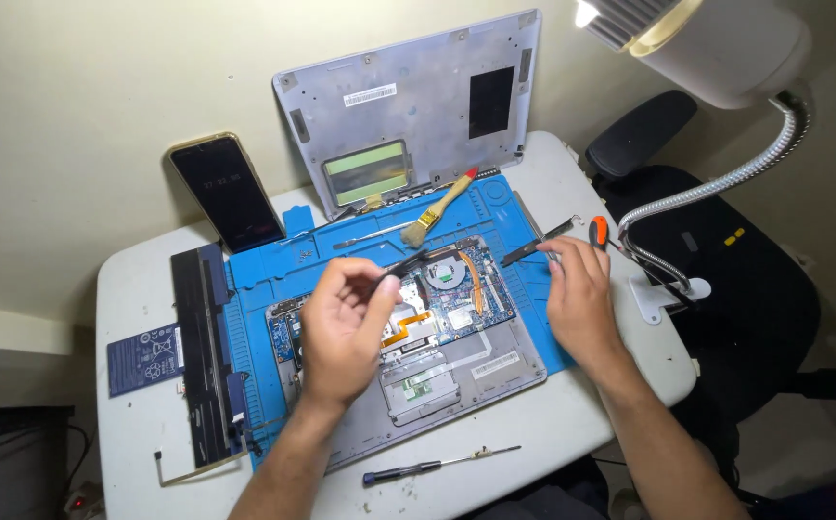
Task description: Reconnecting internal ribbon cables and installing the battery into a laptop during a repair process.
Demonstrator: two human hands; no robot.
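Observation:
An opened laptop base [475, 371] lies on a blue work mat [288, 265], its circuit board and copper heat pipe exposed. My left hand [346, 323] hovers over the board, pinching a thin black part [403, 263] between thumb and fingers. My right hand [577, 299] rests at the mat's right edge, fingertips on small metal pieces next to a black strip [533, 243] and an orange-handled screwdriver [599, 231].
The grey bottom cover [408, 106] leans against the wall with a phone [228, 191] beside it. A brush [437, 207], a metal tool [370, 236], a black battery [201, 351], a screwdriver [437, 465] near the front edge, a gooseneck lamp [726, 43] and a black chair [745, 279] surround the mat.

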